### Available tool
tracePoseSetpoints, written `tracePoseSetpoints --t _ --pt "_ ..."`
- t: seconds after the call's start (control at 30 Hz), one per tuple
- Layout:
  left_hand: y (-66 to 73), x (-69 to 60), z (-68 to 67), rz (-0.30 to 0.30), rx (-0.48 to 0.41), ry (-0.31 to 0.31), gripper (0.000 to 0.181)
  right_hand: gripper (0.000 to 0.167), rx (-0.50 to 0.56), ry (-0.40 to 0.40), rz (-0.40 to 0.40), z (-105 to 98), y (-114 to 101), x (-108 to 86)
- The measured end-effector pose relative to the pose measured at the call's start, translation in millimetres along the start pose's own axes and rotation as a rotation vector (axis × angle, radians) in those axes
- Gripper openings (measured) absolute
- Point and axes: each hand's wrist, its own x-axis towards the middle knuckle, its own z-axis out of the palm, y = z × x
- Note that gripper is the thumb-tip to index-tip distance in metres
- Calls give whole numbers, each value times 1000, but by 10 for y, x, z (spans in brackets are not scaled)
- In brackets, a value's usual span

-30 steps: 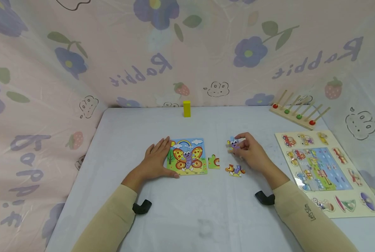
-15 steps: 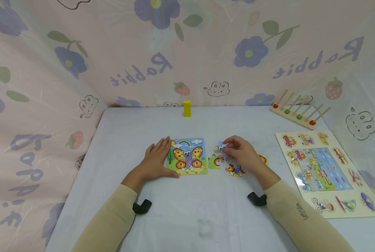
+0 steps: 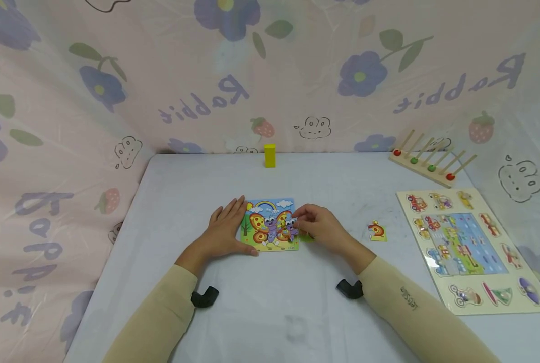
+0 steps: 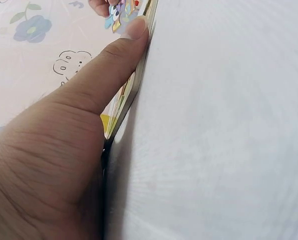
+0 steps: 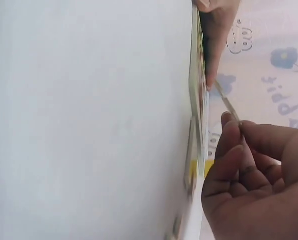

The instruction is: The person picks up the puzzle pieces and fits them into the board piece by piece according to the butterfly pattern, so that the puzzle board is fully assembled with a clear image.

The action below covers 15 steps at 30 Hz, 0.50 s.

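A square butterfly puzzle board (image 3: pixel 257 242) lies on the white table. My left hand (image 3: pixel 222 234) rests along its left side with straight fingers, the thumb on the front edge. Over the board's right part, my right hand (image 3: pixel 322 229) pinches a puzzle piece (image 3: pixel 290 227) with a purple butterfly face between thumb and fingers. From the right wrist view the pinched piece (image 5: pixel 231 107) stands tilted above the board. A green puzzle piece (image 3: pixel 306 237) shows partly beneath the right hand. Another piece, red and yellow (image 3: pixel 378 231), lies farther right.
A yellow block (image 3: pixel 270 156) stands at the back. At the back right is a wooden peg stand (image 3: pixel 421 170) with red and green beads. A large picture puzzle board (image 3: pixel 478 306) lies at the right. Patterned cloth (image 3: pixel 270 75) hangs behind the table.
My right hand has carried the butterfly-face piece leftward onto the board's right part. The red and yellow piece has come into view, and another loose piece is now hidden. The left hand stays put.
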Motion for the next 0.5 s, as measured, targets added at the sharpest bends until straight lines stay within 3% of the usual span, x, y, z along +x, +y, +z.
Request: tracePoseSetpoints --t 0.33,0.5 --pt "-19 3 9 8 7 5 147 16 -75 -22 6 299 -89 189" --pt "-27 9 -1 2 1 -12 148 15 -52 -28 9 386 -152 258"
